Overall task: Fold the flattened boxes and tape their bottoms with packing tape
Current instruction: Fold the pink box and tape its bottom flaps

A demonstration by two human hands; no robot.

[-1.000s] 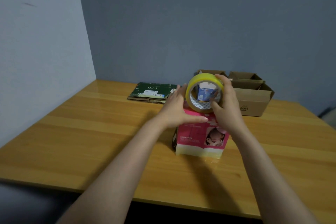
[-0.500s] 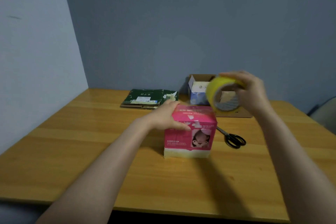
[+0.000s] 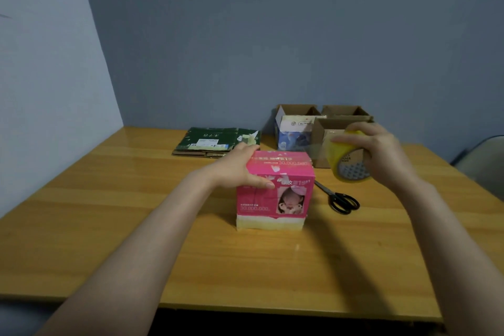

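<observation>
The pink box (image 3: pixel 275 191) stands in the middle of the worktop (image 3: pixel 109 213); I cannot see into the open brown boxes (image 3: pixel 319 142) at the back. The left hand (image 3: pixel 238 170) grips the pink box's top left corner, thumb on its front. The right hand (image 3: pixel 381 153) is curled round the yellow tape roll (image 3: pixel 345 162), held up just right of the box.

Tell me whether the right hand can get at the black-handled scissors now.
Probably yes for reach: the black-handled scissors lie uncovered on the wooden table beside the pink cardboard box, near the right hand. But that hand grips the yellow packing tape roll, so its fingers are not free.
</observation>
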